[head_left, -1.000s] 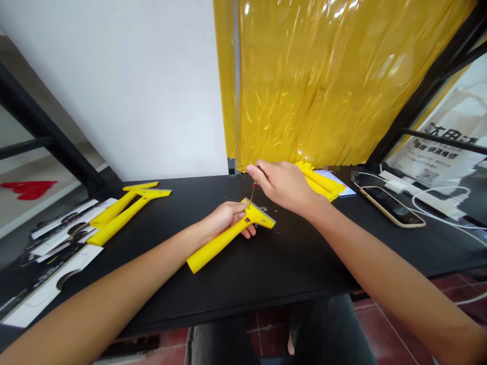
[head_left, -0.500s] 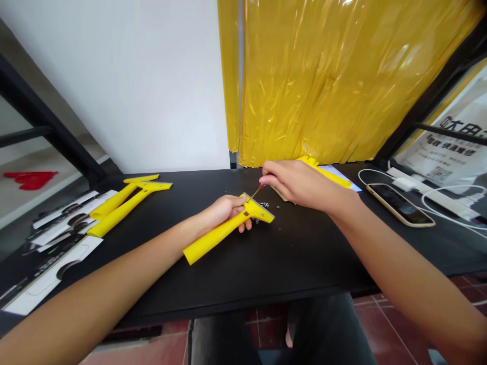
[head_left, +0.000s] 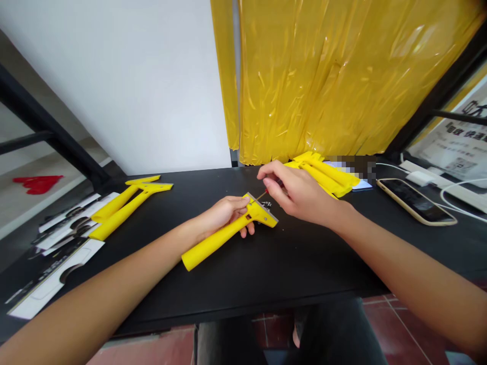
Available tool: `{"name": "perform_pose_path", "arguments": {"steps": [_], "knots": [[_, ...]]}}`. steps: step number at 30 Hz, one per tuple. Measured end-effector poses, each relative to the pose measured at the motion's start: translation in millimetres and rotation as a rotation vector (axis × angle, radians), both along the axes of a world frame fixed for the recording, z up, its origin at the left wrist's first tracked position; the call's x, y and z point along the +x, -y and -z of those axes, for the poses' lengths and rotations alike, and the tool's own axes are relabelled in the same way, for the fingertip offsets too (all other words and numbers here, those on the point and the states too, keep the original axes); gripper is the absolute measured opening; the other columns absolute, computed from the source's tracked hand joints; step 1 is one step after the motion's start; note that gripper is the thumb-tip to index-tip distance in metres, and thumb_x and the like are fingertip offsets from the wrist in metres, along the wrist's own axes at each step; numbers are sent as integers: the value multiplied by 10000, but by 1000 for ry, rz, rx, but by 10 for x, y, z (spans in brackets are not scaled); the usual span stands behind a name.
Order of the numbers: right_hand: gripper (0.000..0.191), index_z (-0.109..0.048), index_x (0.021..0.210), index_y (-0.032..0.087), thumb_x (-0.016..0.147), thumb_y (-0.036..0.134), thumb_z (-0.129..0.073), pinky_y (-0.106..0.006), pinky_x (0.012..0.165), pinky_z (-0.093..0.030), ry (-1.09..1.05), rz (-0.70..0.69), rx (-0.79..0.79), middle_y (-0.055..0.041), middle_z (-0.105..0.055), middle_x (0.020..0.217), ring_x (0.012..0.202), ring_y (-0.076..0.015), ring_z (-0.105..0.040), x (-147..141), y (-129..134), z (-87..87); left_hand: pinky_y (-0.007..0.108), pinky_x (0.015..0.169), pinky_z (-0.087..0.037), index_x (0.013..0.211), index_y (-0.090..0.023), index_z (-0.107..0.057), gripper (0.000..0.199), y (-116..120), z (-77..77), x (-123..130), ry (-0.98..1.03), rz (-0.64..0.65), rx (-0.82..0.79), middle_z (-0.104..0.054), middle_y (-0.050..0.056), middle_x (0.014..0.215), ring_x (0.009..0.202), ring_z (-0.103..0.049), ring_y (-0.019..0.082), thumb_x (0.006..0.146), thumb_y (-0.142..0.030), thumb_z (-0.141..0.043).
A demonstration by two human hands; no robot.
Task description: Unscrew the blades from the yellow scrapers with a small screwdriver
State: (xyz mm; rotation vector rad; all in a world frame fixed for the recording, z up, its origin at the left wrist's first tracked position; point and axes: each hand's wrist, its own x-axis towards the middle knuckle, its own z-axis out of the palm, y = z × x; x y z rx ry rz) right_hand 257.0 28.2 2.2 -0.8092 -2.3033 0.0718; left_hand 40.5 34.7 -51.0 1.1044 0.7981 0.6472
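My left hand point(head_left: 230, 213) is closed on a yellow scraper point(head_left: 216, 240) near its flared head, which has a metal edge. The scraper's handle slants down to the left over the black table. My right hand point(head_left: 287, 190) grips a screwdriver point(head_left: 259, 196); its thin shaft reaches to the scraper's head by my left thumb, and most of its handle is hidden in my fingers. Beneath and beside the scraper head lie several small screws point(head_left: 267, 205), partly hidden.
Two more yellow scrapers point(head_left: 129, 209) rest at the left on black-and-white cardboard packages point(head_left: 57, 279). Several yellow scraper parts point(head_left: 327, 175) lie behind my right hand. A phone point(head_left: 416, 202) and a white power strip with cables point(head_left: 449, 186) are at the right.
The view has shifted slightly. My right hand has tilted and opened its grip a little around the screwdriver, whose shaft leans lower. My left hand still holds the scraper in nearly the same place.
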Motion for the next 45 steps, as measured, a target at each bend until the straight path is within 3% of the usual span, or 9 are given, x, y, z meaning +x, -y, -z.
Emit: {"name": "perform_pose_path", "arguments": {"steps": [4, 9, 14, 17, 21, 28, 35, 40, 45], "knots": [[180, -561, 1077, 207, 928, 154, -475, -289, 707, -410, -42, -46, 58, -64, -687, 1019, 782, -170, -603, 41, 23, 69, 276, 428, -538, 927, -90, -642, 254, 4, -13, 5, 0, -27, -1, -686, 114, 686, 532, -681, 215, 996, -289, -499], [167, -578, 1026, 211, 1021, 314, -446, -286, 621, -356, -99, 122, 12, -9, -665, 783, 639, -155, -588, 37, 21, 93, 273, 401, -532, 920, -132, -609, 224, -1, -5, 2, 1, -45, 13, -642, 57, 644, 494, -655, 199, 994, -321, -512], [221, -545, 1195, 210, 995, 249, -458, -269, 627, -391, -177, 1, -49, -12, -659, 854, 677, -152, -587, 21, 10, 102, 246, 395, -517, 1013, -162, -583, 198, 1, -21, 5, -6, -27, 71, -652, 39, 681, 529, -667, 195, 968, -355, -577], [145, -604, 1046, 208, 970, 218, -480, -274, 705, -426, -187, -61, 9, -48, -687, 987, 779, -159, -613, 17, 18, 92, 225, 398, -507, 1074, -174, -559, 219, 18, -55, 19, -21, -20, 95, -685, 49, 734, 543, -672, 183, 974, -367, -579], [185, -618, 904, 201, 998, 320, -512, -272, 666, -394, -188, 56, -2, -15, -666, 804, 688, -142, -581, 31, 11, 88, 229, 405, -518, 1080, -171, -554, 215, 30, -67, 29, -27, -18, 88, -698, 58, 769, 571, -696, 194, 977, -357, -578], [295, -554, 1222, 173, 932, 171, -498, -251, 611, -373, -175, 13, -26, -9, -644, 852, 648, -122, -554, 34, 34, 100, 258, 392, -531, 1035, -153, -557, 194, 29, -38, 32, 24, -36, 38, -709, 85, 780, 563, -709, 221, 974, -338, -561], [157, -616, 958, 193, 1001, 305, -514, -252, 600, -370, -263, 111, -1, 30, -595, 678, 584, -109, -546, 24, 39, 88, 250, 386, -531, 1057, -175, -580, 179, 48, -49, 36, 66, -27, 66, -700, 53, 799, 565, -707, 206, 975, -333, -575], [235, -523, 1172, 183, 945, 136, -489, -245, 607, -375, -265, -49, -58, 50, -497, 719, 602, -106, -499, 48, 48, 75, 250, 404, -542, 1004, -158, -591, 173, 64, -46, 36, 66, -40, 78, -684, 49, 767, 587, -716, 213, 967, -328, -592], [269, -502, 1155, 184, 896, 114, -524, -247, 607, -378, -265, -99, -58, 39, -492, 765, 630, -110, -499, 45, 74, 73, 253, 421, -549, 1010, -145, -597, 187, 72, -48, 54, 41, -77, 112, -708, 80, 825, 615, -725, 219, 964, -326, -602]]}}
